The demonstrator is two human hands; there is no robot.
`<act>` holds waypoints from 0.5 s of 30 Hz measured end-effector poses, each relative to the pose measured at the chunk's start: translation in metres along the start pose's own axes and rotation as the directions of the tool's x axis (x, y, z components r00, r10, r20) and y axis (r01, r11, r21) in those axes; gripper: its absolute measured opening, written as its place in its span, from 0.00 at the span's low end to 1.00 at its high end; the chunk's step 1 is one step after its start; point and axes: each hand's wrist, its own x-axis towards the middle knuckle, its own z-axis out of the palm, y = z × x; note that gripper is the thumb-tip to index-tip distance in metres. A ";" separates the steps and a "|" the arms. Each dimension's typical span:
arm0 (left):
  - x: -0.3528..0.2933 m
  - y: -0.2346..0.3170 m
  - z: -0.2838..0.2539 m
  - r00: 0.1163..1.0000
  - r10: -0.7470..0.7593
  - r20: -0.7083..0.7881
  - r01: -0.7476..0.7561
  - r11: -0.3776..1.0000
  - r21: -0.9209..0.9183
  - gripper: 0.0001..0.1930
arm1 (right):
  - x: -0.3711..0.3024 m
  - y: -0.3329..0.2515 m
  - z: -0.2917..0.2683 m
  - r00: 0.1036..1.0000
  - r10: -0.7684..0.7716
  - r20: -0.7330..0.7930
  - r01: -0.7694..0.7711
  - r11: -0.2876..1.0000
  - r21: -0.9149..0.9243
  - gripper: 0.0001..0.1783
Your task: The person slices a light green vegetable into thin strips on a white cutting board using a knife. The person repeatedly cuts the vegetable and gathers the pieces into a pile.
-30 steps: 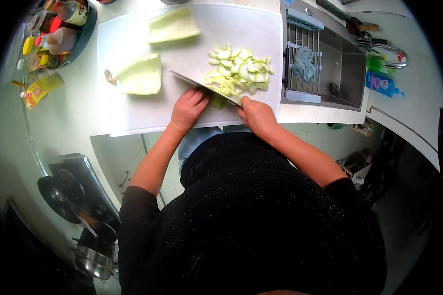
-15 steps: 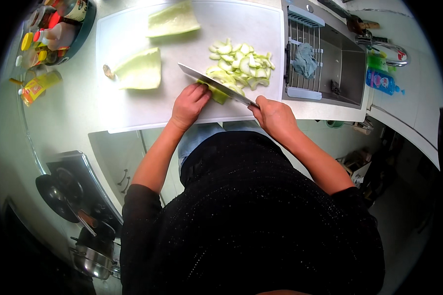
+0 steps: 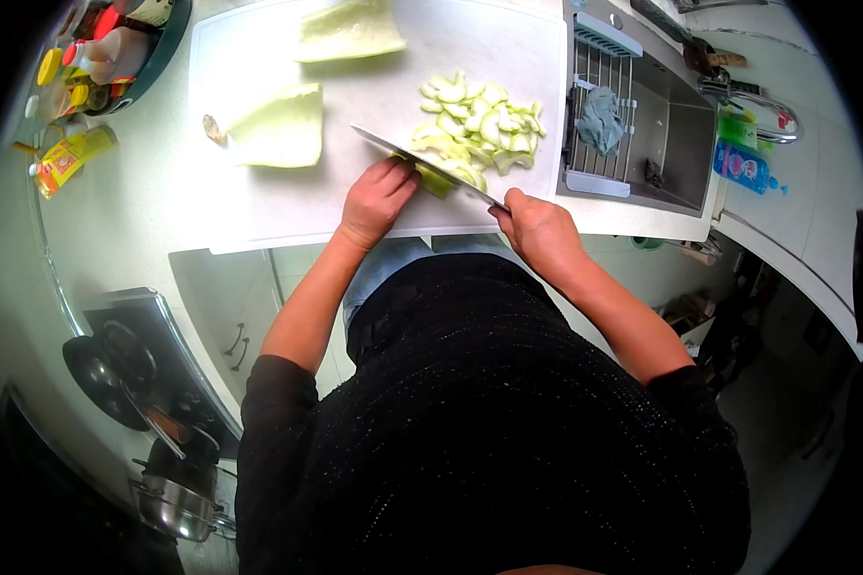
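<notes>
My right hand (image 3: 542, 230) is closed around the handle of a kitchen knife (image 3: 385, 142), whose blade slants up to the left over the white cutting board (image 3: 268, 211). Under my left hand (image 3: 379, 201), fingers curled and pressed down, lies a piece of pale green gourd (image 3: 437, 185), largely hidden by the blade and fingers. The knife sits close beside those fingertips. Beyond the blade spreads a heap of thin curved gourd slices (image 3: 489, 120). Two larger gourd chunks rest on the board: one at the left (image 3: 283, 129), another at the far edge (image 3: 350, 34).
A brown stem end (image 3: 213, 129) lies near the board's left edge. Right of the board is a steel sink (image 3: 676, 134) with a rack holding a blue cloth (image 3: 599, 120). Bottles (image 3: 115, 53) crowd the far left corner; a pan (image 3: 101, 374) sits on the stove at lower left.
The whole view has shifted slightly, the board and slices appearing a little further right and up. Hands and knife keep nearly the same pose over the gourd piece.
</notes>
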 end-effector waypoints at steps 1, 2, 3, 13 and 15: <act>-0.001 -0.001 0.000 1.000 -0.007 0.001 0.007 1.000 0.002 0.12 | 0.001 0.000 0.001 1.000 0.002 0.002 -0.002 1.000 0.000 0.14; -0.002 -0.002 0.000 1.000 -0.006 -0.002 0.006 1.000 0.000 0.12 | 0.001 -0.001 0.003 1.000 0.003 0.004 -0.003 1.000 -0.001 0.13; -0.002 -0.004 0.001 1.000 -0.003 -0.004 0.003 1.000 -0.002 0.12 | 0.001 -0.001 0.005 1.000 0.006 0.007 -0.006 1.000 0.000 0.13; 0.000 -0.009 0.000 0.999 0.035 -0.003 -0.035 0.998 -0.045 0.12 | 0.025 0.000 0.059 0.992 0.001 -0.127 0.011 0.995 0.095 0.13; 0.001 -0.010 0.000 0.999 0.031 -0.017 -0.032 0.998 -0.048 0.12 | 0.026 0.001 0.054 0.985 0.003 -0.174 0.024 0.988 0.152 0.14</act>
